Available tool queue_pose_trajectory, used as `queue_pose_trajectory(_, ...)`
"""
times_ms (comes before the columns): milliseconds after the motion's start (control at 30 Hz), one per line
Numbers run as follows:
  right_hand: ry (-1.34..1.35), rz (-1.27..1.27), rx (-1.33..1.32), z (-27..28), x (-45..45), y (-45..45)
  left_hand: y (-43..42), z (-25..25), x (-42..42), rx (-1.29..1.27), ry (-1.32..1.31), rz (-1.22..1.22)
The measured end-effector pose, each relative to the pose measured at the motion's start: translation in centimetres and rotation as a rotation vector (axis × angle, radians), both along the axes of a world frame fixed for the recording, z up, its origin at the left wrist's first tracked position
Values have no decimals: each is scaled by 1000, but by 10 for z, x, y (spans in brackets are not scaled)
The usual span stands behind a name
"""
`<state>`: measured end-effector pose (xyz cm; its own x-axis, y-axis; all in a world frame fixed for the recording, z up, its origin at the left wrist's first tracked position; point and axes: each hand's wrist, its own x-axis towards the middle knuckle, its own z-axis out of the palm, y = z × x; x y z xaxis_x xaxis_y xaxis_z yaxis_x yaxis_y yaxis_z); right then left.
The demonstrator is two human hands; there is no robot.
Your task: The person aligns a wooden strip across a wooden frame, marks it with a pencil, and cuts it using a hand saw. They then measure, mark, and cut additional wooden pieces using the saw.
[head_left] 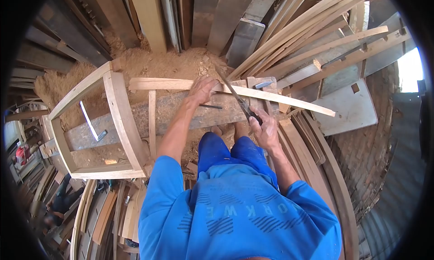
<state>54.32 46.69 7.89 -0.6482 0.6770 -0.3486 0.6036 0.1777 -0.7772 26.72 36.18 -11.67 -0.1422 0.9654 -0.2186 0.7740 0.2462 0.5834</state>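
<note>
My left hand (203, 90) is closed on a long pale wooden strip (285, 98), which lies across a worn plank bench (176, 110). My right hand (266, 128) wraps round the dark handle of a handsaw (236, 93). The saw's narrow blade slants over the strip, just right of my left hand. Whether its teeth are in the wood cannot be made out. Below my left hand a thin dark rod (210, 106) rests on the bench. A small metal-ended tool (263, 84) lies at the bench's right end.
A four-sided wooden frame (122, 115) stands over the bench on the left, with a white-handled tool (92, 122) inside its outline. Sawdust (158, 63) is heaped behind. Boards (226, 20) lean along the back; long strips (298, 34) crowd the right. Another person (58, 201) is at lower left.
</note>
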Motion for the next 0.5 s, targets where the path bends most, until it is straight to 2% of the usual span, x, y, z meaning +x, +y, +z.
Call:
queue_pose_trajectory(67, 18, 3, 10, -7, 3, -4, -5, -19, 1, -27, 37, 6)
queue_pose_trajectory(267, -10, 9, -86, 3, 3, -2, -3, 6, 3, -90, -18, 41)
queue_pose_trajectory(400, -30, -10, -127, 1, -8, 0, -7, -3, 11, 73, 54, 77)
queue_pose_trajectory(467, 5, 22, -65, -22, -17, 2, -5, -6, 7, 111, 31, 61)
queue_pose_trajectory(500, 21, 36, -33, -28, -19, 2, -3, 0, 8, -1, 13, 55)
